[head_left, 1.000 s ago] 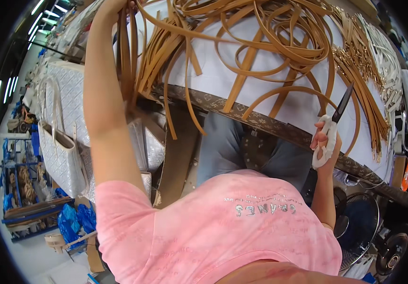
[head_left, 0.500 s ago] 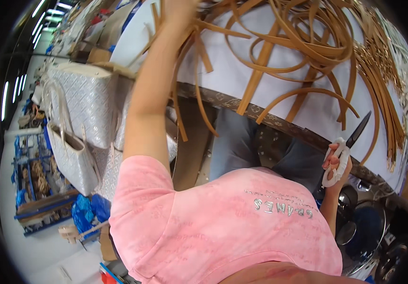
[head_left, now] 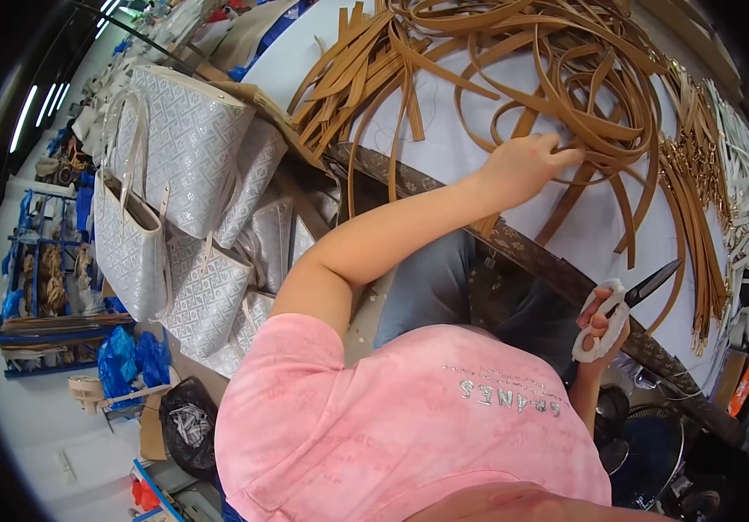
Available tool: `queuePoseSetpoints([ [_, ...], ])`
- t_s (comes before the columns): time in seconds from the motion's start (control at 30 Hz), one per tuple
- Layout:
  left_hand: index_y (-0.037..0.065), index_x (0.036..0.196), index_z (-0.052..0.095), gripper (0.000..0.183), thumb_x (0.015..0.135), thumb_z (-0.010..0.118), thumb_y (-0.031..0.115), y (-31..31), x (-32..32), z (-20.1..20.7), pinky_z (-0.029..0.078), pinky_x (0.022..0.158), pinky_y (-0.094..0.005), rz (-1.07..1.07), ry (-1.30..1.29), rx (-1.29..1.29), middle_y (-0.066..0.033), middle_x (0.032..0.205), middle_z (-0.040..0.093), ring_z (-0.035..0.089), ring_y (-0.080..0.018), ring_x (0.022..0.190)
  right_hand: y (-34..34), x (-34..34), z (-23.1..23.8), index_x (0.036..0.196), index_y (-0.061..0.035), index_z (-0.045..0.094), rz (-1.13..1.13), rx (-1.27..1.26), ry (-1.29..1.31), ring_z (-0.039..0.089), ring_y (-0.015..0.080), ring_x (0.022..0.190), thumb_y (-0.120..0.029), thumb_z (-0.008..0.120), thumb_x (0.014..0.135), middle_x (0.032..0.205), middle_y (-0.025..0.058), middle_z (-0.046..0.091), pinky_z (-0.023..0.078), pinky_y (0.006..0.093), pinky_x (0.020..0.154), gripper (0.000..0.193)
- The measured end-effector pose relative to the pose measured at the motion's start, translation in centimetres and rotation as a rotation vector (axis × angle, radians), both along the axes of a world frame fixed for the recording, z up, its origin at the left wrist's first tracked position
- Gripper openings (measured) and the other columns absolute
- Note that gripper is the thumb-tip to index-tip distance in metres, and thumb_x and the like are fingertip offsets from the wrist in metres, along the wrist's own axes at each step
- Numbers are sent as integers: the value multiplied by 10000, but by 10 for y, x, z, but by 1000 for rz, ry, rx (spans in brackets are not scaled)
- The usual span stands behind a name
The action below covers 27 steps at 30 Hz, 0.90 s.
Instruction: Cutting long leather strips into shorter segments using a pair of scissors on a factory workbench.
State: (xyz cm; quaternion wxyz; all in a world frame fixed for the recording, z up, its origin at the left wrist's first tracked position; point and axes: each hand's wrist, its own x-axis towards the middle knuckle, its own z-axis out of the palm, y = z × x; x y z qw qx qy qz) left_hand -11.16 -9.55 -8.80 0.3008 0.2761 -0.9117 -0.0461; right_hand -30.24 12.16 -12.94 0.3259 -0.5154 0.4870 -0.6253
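Note:
On the white-topped table lies a tangled coil of brown leather-look straps (head_left: 605, 143). Its lower left edge is where my left hand (head_left: 522, 170) reaches, with thumb and forefinger closed at one of the straps; the other fingers are curled and partly hidden. Over the table's near edge, my right hand (head_left: 605, 329) grips a pair of scissors (head_left: 653, 283) by white-wrapped handles. Their dark blades point away to the upper right and look closed. Left of the coil rests a pile of cut brown strap pieces (head_left: 348, 83).
Brown straps with gold-coloured ends (head_left: 707, 252) hang over the table's right side, beside white straps (head_left: 744, 191). Silver-white patterned handbags (head_left: 187, 148) are heaped at the left. Farther left stand a blue rack (head_left: 53, 261) and a black bag (head_left: 190, 426) of scraps. A dark fan (head_left: 653, 452) sits lower right.
My left hand has moved from the cut pieces at the far left to the strap coil on the right. The scissors stay in my right hand. The view has shifted slightly.

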Motion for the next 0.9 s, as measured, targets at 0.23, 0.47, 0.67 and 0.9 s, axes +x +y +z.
queuePoseSetpoints([
  [0.23,93,1090,613,318,777,639,46,-12,-5,-13,517,646,-401,86,84,-103,-132,870,546,615,-325,777,-7,6,-11,1072,54,590,-30,58,-72,492,89,574,-261,473,967,739,46,538,410,187,539,352],
  [0.47,46,948,602,149,819,547,-4,-20,34,61,490,720,-423,277,718,294,-151,803,631,636,-332,801,-3,-7,-33,1092,31,565,-153,196,-388,479,71,582,-546,646,840,727,11,507,351,201,525,635],
  [0.67,0,1136,526,262,906,475,116,-141,202,76,502,788,-466,1012,163,196,-250,901,660,643,-396,892,-10,-1,-12,1076,35,577,-23,288,-292,483,72,592,-355,635,874,727,16,504,389,204,540,443],
  [0.9,-21,1102,604,376,855,619,262,-126,156,37,492,861,-477,907,-85,80,-268,1006,654,614,-424,996,-11,1,1,1049,39,593,-47,479,-398,477,63,579,-141,573,871,731,17,514,410,189,530,254],
])
